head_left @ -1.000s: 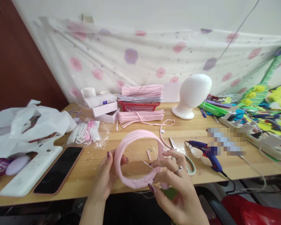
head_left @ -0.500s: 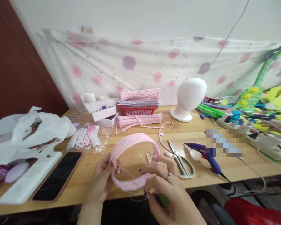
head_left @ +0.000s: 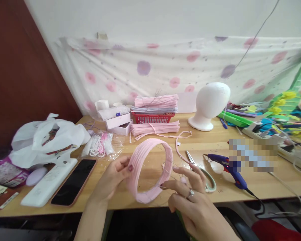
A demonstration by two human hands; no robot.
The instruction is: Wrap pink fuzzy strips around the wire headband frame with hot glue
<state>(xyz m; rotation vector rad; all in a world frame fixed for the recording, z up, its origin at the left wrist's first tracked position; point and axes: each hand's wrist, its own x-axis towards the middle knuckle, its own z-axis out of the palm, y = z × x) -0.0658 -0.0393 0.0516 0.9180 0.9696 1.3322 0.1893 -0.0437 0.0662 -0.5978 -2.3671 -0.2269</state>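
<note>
A wide pink ribbed ring (head_left: 141,156), built of soft strips side by side, is held upright above the table's front. My left hand (head_left: 112,182) grips its left side, thumb on the outer face and some fingers hidden behind. Fine clear threads hang across the ring's right side. There my right hand (head_left: 190,197), wearing a ring, has its fingers apart, with fingertips close to the band and threads; whether they touch I cannot tell. Behind that hand lie scissors (head_left: 210,182) with pale green handles, partly covered.
A blue glue gun (head_left: 225,162) with a lit red light lies right of the scissors. Pink strip bundles (head_left: 157,127), a red basket (head_left: 154,117) and a white foam head (head_left: 212,103) stand behind. A phone (head_left: 74,182) and bagged beads (head_left: 100,144) are left.
The ring has turned so that more of its outer left face shows. My right hand has drawn back to the right from the band, fingers spreading. The view has shifted left.
</note>
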